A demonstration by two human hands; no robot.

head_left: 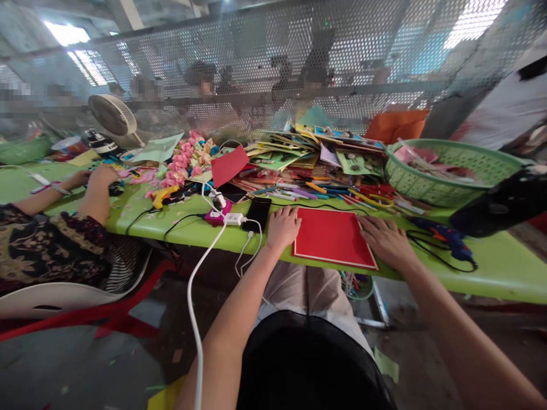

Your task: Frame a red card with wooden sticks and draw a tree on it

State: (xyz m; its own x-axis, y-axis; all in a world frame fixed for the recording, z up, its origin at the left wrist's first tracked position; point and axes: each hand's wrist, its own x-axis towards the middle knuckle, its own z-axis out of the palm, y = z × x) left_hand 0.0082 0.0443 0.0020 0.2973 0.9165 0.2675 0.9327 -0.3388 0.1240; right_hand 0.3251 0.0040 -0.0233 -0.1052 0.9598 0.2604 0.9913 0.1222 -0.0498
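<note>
Left hand (282, 229), right hand (388, 240) flat, unclenched, at red card (331, 236); phone (258, 213), glue gun (451, 238) beside; paper pile (284, 151) behind.

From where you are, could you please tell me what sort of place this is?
Probably a craft workshop, judging by the red sheet, blue glue gun and scattered pens.
</note>
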